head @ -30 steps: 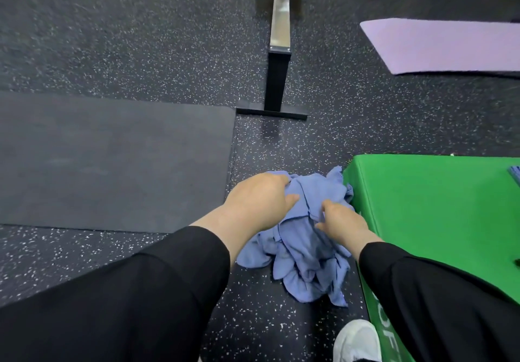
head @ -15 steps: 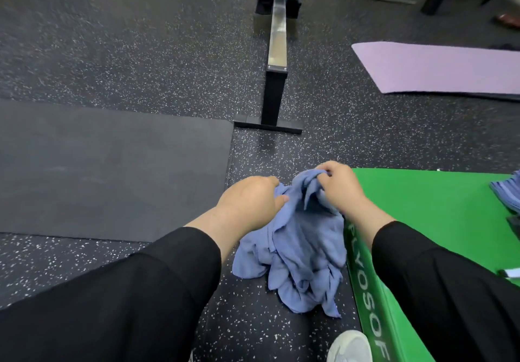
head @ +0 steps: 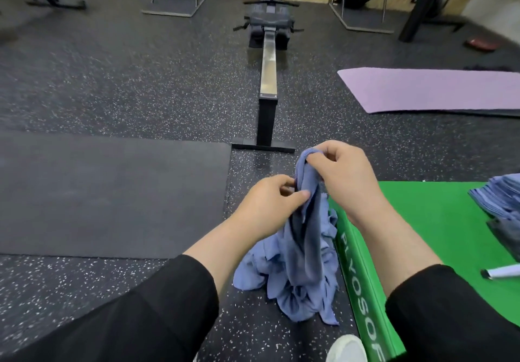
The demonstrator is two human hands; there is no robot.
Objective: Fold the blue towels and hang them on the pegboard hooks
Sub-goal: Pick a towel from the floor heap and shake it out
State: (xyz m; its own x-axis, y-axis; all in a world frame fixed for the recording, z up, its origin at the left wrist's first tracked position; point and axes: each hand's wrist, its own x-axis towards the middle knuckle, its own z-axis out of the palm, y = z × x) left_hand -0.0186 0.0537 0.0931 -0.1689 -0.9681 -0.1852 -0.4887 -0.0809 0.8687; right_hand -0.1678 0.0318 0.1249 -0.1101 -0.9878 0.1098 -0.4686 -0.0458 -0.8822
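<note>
A crumpled blue towel hangs in a bunch from both my hands, its lower part resting on the speckled floor beside a green foam box. My right hand pinches the towel's top edge, the highest point of the cloth. My left hand grips the cloth just below and to the left. A stack of folded blue towels lies on the green box at the right edge. No pegboard or hooks are in view.
A rowing machine with a long rail stretches away straight ahead. A black mat lies left, a purple mat right. Racks and weight plates stand along the far wall. A white pen lies on the green box. My white shoe is below.
Both hands have risen with the towel, drawing it up off the floor. My right hand shifted from the pile's side to the top edge. The view tilted up toward the wall.
</note>
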